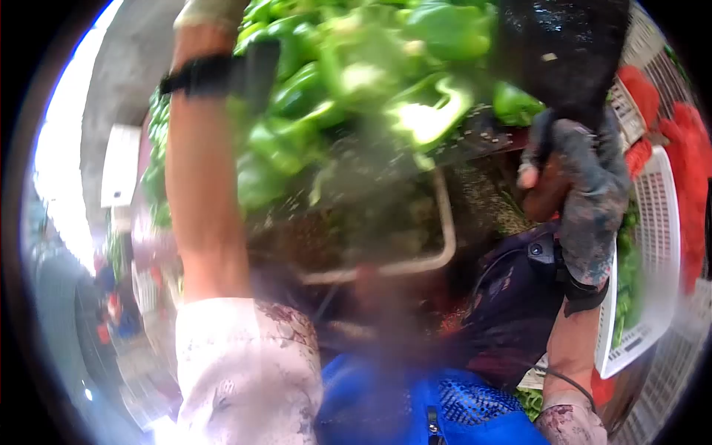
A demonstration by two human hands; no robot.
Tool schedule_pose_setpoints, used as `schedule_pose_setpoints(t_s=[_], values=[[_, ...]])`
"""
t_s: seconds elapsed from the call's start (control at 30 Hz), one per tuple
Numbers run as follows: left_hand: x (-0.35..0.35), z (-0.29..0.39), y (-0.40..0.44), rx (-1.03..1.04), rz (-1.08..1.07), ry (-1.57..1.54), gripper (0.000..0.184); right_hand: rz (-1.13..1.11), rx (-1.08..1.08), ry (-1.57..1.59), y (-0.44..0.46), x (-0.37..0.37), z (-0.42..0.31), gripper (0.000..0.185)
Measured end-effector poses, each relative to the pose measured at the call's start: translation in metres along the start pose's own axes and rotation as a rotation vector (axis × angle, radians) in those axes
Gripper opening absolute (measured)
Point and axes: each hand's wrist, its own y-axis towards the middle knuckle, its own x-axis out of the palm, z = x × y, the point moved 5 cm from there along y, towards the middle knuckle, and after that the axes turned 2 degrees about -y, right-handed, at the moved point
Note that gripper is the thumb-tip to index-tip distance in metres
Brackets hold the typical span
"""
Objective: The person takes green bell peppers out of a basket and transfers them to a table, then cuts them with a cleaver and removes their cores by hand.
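My left arm reaches up along the left side, with a black band on the wrist. Only the pale glove cuff of my left hand [211, 12] shows at the top edge; its fingers are out of frame. Beside that arm lies a heap of green bell peppers [304, 89], some cut or broken open. My right hand [586, 178], in a grey patterned glove with a bare fingertip showing, is closed around the lower end of a broad, dark, wet-looking object [564, 59]. Its kind I cannot make out. A halved bell pepper [432, 111] lies left of it.
On the right stands a white plastic basket [662, 245] with green pieces inside. Red cloth or netting [686, 185] lies beyond it. A pale-rimmed container [447, 222] sits below the dark work surface's edge [478, 144], which is scattered with seeds.
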Motion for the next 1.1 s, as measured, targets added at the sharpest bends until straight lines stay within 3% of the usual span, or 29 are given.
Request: schedule_pose_setpoints(t_s=[0.1,0.13,0.2,0.23,0.3,0.33,0.37,0.43,0.5,0.6,0.73,0.8,0.87,0.9,0.93,1.03,1.07,1.1], values=[[-0.074,0.069,-0.141,0.113,0.288,0.122,0.027,-0.196,0.207,-0.249,-0.021,0.063,-0.003,0.029],[-0.094,0.08,-0.191,0.133,0.394,0.166,0.027,-0.434,0.253,-0.472,-0.028,0.084,-0.005,0.033],[-0.127,0.085,-0.287,0.135,0.617,0.254,0.026,-0.658,-0.265,-0.746,-0.04,0.122,0.036,0.034],[-0.136,0.082,-0.331,0.118,0.709,0.292,0.026,-0.681,-0.363,-0.845,-0.051,0.143,0.038,0.015],[-0.146,0.064,-0.402,0.064,0.845,0.353,0.028,-0.885,-0.546,-0.817,-0.062,0.178,0.062,0.013],[-0.145,0.053,-0.426,0.037,0.868,0.385,0.029,-0.845,-0.593,-1.021,-0.069,0.199,0.059,0.012],[-0.14,0.041,-0.444,0.007,0.859,0.428,0.03,-0.809,-0.701,-0.977,-0.075,0.211,0.06,0.012],[-0.122,0.025,-0.453,-0.052,0.806,0.473,0.029,-0.727,-0.913,-0.893,-0.075,0.228,0.074,0.011],[-0.071,0.019,-0.437,-0.117,0.946,0.026,0.035,-0.732,-0.845,-0.988,-0.063,0.233,0.078,0.01],[-0.075,-0.023,-0.429,-0.21,0.813,0.101,0.073,-0.677,-0.837,-1.15,-0.043,0.229,0.081,0.011],[-0.094,-0.072,-0.394,-0.069,0.693,0.522,0.076,-0.654,-0.906,-1.234,-0.023,0.232,0.071,0.011],[-0.104,-0.066,-0.374,-0.133,0.756,0.604,0.071,-0.701,-0.44,-1.056,0.001,0.233,0.083,0.013],[-0.11,-0.056,-0.349,-0.066,0.66,0.848,0.067,-0.737,-0.418,-1.129,0.015,0.237,0.086,0.014],[-0.11,-0.052,-0.344,-0.086,0.645,0.949,0.066,-0.756,-0.631,-1.296,0.017,0.237,0.081,0.015],[-0.112,-0.056,-0.342,-0.06,0.662,0.861,0.068,-0.769,-0.853,-1.448,0.018,0.238,0.079,0.015],[-0.098,-0.048,-0.347,0.016,0.685,0.74,0.068,-0.726,-0.865,-1.406,0.021,0.237,0.069,0.014],[-0.092,-0.047,-0.353,0.028,0.704,0.712,0.064,-0.713,-0.728,-1.33,0.022,0.236,0.074,0.016],[-0.095,-0.052,-0.362,0.018,0.763,0.747,0.066,-0.696,-0.724,-1.335,0.017,0.234,0.077,0.017]])
